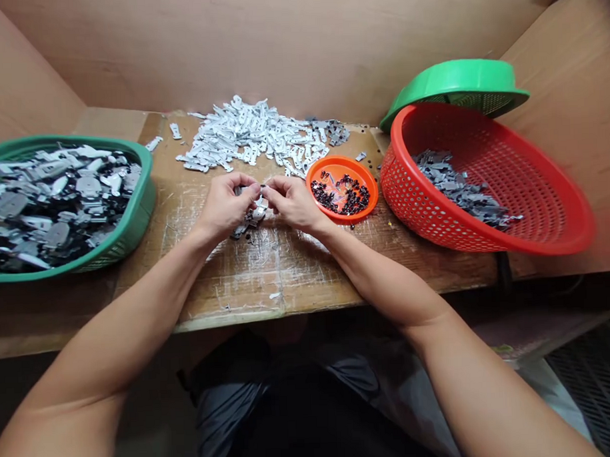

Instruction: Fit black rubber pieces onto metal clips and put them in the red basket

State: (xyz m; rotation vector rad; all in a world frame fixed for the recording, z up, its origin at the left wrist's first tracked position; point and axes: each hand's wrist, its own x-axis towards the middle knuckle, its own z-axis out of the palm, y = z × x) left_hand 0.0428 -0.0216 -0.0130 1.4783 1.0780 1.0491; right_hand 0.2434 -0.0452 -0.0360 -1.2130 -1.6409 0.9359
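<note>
My left hand [229, 203] and my right hand [295, 202] meet over the middle of the worktable, fingertips nearly touching. Both are closed in a pinch on a small metal part, mostly covered by the fingers. Just below the fingertips, a few silver and dark metal pieces [256, 215] show close to the tabletop; whether they are joined to the held part I cannot tell. Right beside my right hand is an orange dish [311, 167] with many tiny dark pieces [352, 195]. Behind the hands lies a heap of silver-white metal levers [254, 133].
A green basket [146, 187] full of metal assemblies stands on the left. At the right, a tilted red basket [419, 211] holds grey metal parts [458, 190], with a bright green basket [460, 76] behind it. Cardboard walls [298, 42] enclose the wooden table [227, 284].
</note>
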